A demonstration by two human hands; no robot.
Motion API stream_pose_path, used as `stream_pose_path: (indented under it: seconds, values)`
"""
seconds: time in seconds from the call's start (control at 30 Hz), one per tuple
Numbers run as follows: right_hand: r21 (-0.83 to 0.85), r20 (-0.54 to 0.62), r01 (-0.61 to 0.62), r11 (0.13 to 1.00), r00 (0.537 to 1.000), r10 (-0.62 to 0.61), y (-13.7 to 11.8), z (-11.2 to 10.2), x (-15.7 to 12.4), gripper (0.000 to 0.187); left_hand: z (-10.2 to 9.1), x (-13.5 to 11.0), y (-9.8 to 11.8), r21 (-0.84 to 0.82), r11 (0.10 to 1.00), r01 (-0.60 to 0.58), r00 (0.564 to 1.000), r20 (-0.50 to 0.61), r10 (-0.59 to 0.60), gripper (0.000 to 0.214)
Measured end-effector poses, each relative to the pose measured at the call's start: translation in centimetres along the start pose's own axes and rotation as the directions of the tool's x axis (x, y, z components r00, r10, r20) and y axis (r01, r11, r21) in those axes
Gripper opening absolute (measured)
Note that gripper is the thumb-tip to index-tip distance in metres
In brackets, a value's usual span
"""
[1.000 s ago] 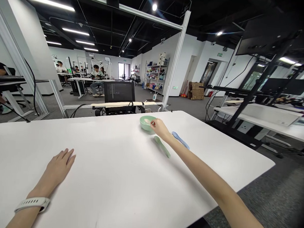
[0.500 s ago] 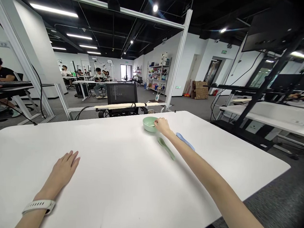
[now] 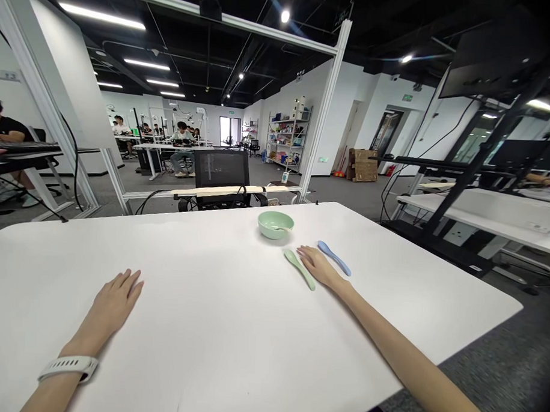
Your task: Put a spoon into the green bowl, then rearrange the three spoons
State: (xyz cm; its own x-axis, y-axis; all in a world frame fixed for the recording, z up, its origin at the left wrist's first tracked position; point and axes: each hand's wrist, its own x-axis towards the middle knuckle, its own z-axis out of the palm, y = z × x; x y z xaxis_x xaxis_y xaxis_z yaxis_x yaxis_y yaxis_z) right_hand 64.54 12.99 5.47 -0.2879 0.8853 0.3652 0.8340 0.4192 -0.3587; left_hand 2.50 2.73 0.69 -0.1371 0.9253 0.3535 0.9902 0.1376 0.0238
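A light green bowl (image 3: pixel 268 225) stands toward the far edge of the white table (image 3: pixel 199 323). Inside it lies a pale cream utensil (image 3: pixel 283 229), probably a spoon; its lower end is hard to make out. My right hand (image 3: pixel 318 264) is over the table just in front of the bowl, fingers stretched out and holding nothing. Close along its left side lies a green spoon (image 3: pixel 300 270); on its right is a blue spoon (image 3: pixel 335 258). Flat on the table at the left rests my left hand (image 3: pixel 116 299), empty, fingers a little apart, with a white band (image 3: pixel 68 367) on the wrist.
A metal frame (image 3: pixel 326 111) rises behind the table, its wooden-topped bar (image 3: pixel 216 192) running across beyond the far edge. Past it is a black mesh chair (image 3: pixel 222 168). To the right stands another white desk (image 3: pixel 482 213). Several people sit at desks farther back.
My right hand has let go of the cream utensil, which stays in the bowl. That hand has drawn back toward me, down between the two spoons. My left hand stays in place.
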Motion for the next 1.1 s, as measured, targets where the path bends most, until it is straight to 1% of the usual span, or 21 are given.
stream_pose_path:
  seconds: [0.07,0.13,0.3,0.5,0.6,0.67,0.73,0.8,0.83,0.9,1.0,1.1]
  values:
    - [0.021,0.025,-0.012,1.0,1.0,0.011,0.1,0.3,-0.3,0.046,0.0,0.0,-0.1,-0.003,1.0,-0.007,1.0,-0.005,0.007,0.076]
    - [0.033,0.027,-0.028,0.999,0.999,0.027,0.1,0.3,-0.4,0.047,0.0,0.0,-0.2,-0.006,1.0,-0.009,1.0,-0.007,0.009,0.075]
    - [0.056,0.002,-0.034,0.998,0.999,0.034,-0.2,0.2,-0.2,0.046,0.4,0.1,-0.6,-0.022,0.999,-0.028,0.999,-0.018,0.027,0.078]
    - [0.077,-0.023,-0.044,0.996,0.999,0.046,0.3,0.5,-0.3,0.041,0.7,0.2,-0.8,-0.032,0.999,-0.04,0.997,-0.072,0.038,0.076]
    - [0.085,-0.106,-0.071,0.994,0.991,0.08,0.1,-0.2,1.3,0.042,0.5,0.0,-0.6,-0.017,0.997,-0.07,0.995,-0.077,0.069,0.073]
    - [0.068,-0.178,-0.079,0.995,0.98,0.09,-0.7,-1.4,3.4,0.041,0.3,-0.1,-0.5,-0.008,0.996,-0.094,0.993,-0.078,0.093,0.07]
    - [0.022,-0.204,-0.07,0.997,0.976,0.073,-2.0,-2.8,6.1,0.039,0.1,-0.2,-0.3,-0.007,0.995,-0.095,0.992,-0.086,0.094,0.067]
    - [-0.062,-0.144,-0.072,0.995,0.988,0.063,-3.6,-4.2,9.1,0.038,-0.1,-0.2,-0.1,-0.014,0.997,-0.073,0.993,-0.095,0.071,0.066]
    - [-0.122,-0.079,-0.088,0.989,0.994,0.078,-4.4,-4.7,10.6,0.038,-0.2,-0.2,0.0,-0.019,0.998,-0.061,0.994,-0.092,0.059,0.067]
    - [-0.238,0.043,-0.132,0.962,0.988,0.147,-5.9,-5.2,13.1,0.035,-0.5,-0.3,0.3,-0.029,0.999,-0.045,0.997,-0.071,0.043,0.069]
    - [-0.314,0.142,-0.172,0.934,0.964,0.225,-7.3,-4.8,15.6,0.028,-0.9,-0.4,0.7,-0.025,0.999,-0.022,0.999,-0.045,0.021,0.071]
    - [-0.327,0.195,-0.185,0.927,0.947,0.257,-7.8,-3.5,16.7,0.026,-1.2,-0.5,1.1,-0.011,1.0,-0.011,0.999,-0.039,0.01,0.07]
